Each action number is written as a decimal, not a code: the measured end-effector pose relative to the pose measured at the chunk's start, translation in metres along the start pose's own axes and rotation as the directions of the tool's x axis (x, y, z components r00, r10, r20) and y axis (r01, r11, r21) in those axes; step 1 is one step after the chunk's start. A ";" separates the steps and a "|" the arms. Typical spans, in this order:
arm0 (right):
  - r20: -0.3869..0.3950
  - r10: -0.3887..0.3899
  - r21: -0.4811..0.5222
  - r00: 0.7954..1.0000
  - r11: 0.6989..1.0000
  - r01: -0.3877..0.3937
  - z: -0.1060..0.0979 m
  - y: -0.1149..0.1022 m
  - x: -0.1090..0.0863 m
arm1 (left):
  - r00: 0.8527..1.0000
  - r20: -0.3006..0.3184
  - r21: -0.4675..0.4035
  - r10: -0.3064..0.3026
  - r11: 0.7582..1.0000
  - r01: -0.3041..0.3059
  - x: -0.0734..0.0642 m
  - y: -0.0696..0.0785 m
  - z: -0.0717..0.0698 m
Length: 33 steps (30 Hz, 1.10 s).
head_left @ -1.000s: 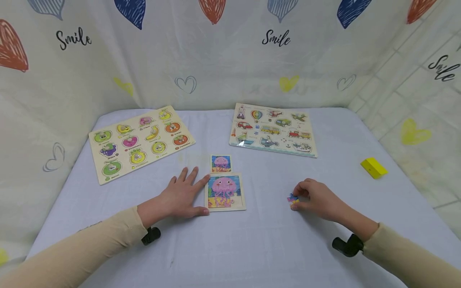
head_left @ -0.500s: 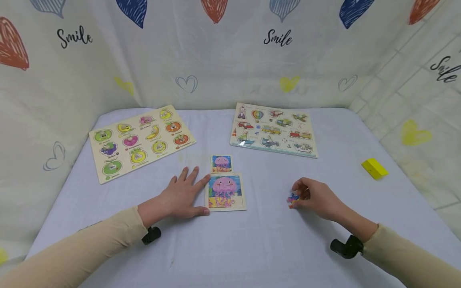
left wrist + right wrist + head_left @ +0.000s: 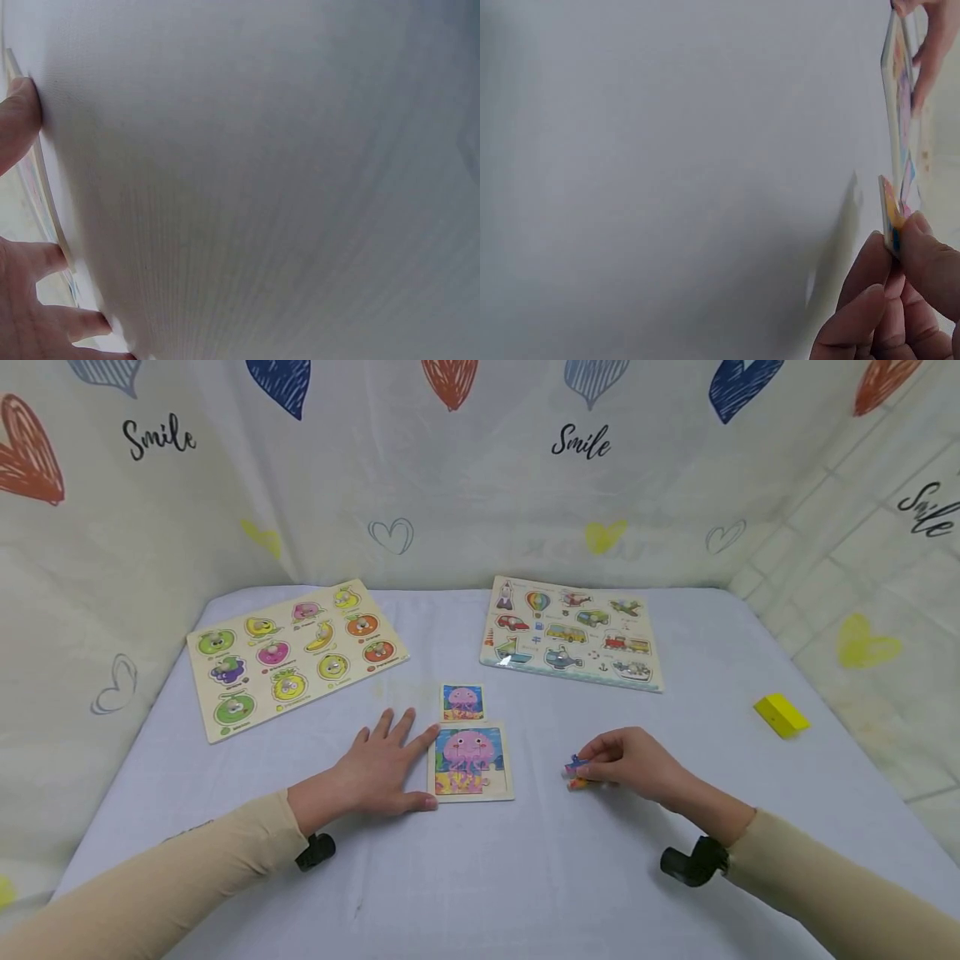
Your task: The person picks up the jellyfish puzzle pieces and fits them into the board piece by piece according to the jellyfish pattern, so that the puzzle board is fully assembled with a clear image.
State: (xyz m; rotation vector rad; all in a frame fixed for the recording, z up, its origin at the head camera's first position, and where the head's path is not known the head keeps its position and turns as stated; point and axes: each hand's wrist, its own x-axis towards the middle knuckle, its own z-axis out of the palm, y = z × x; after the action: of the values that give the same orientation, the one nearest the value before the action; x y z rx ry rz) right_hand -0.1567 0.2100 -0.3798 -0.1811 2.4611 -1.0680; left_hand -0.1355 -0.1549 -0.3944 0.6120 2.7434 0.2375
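Note:
A square jigsaw puzzle [image 3: 468, 760] with a pink jellyfish lies in a pale wooden frame; its lower right corner shows bare wood. My left hand [image 3: 381, 768] is spread flat at the frame's left edge, thumb and forefinger touching it. To the right of the puzzle, my right hand [image 3: 633, 764] pinches a small jigsaw piece [image 3: 576, 770] coloured blue, pink and orange. In the right wrist view the piece [image 3: 891, 217] stands on edge between thumb and fingers, above the cloth. A small jellyfish picture card [image 3: 462, 702] sits directly behind the frame.
A fruit peg board [image 3: 296, 656] lies at the back left, and a vehicle board [image 3: 570, 633] at the back right. A yellow block [image 3: 782, 715] rests near the right edge. White cloth [image 3: 525, 877] covers the table, with a printed curtain [image 3: 480, 468] behind it.
My right hand has moved left toward the puzzle, carrying the jigsaw piece. The left hand stays at the frame's edge.

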 end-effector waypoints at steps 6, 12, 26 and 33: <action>0.039 -0.029 0.000 0.999 1.000 0.029 0.016 -0.021 0.015 | 1.000 -0.001 -0.002 -0.006 1.000 0.006 -0.001 0.000 -0.001; 0.096 -0.085 0.019 0.992 0.996 0.083 0.036 -0.042 0.029 | 1.000 0.002 -0.005 -0.008 1.000 0.008 -0.001 0.000 -0.001; 0.105 -0.022 0.015 0.994 1.000 0.020 0.063 -0.067 0.038 | 1.000 0.004 0.004 -0.008 1.000 0.008 0.001 0.002 -0.001; 0.079 0.017 -0.046 0.997 0.999 -0.014 0.068 -0.073 0.038 | 1.000 0.001 0.010 -0.009 1.000 0.009 0.001 0.001 0.000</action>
State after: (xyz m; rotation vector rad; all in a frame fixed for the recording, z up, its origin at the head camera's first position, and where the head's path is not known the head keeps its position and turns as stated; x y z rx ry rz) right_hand -0.1639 0.1035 -0.3808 -0.2138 2.4134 -0.9801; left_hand -0.1361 -0.1532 -0.3941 0.6025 2.7476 0.2218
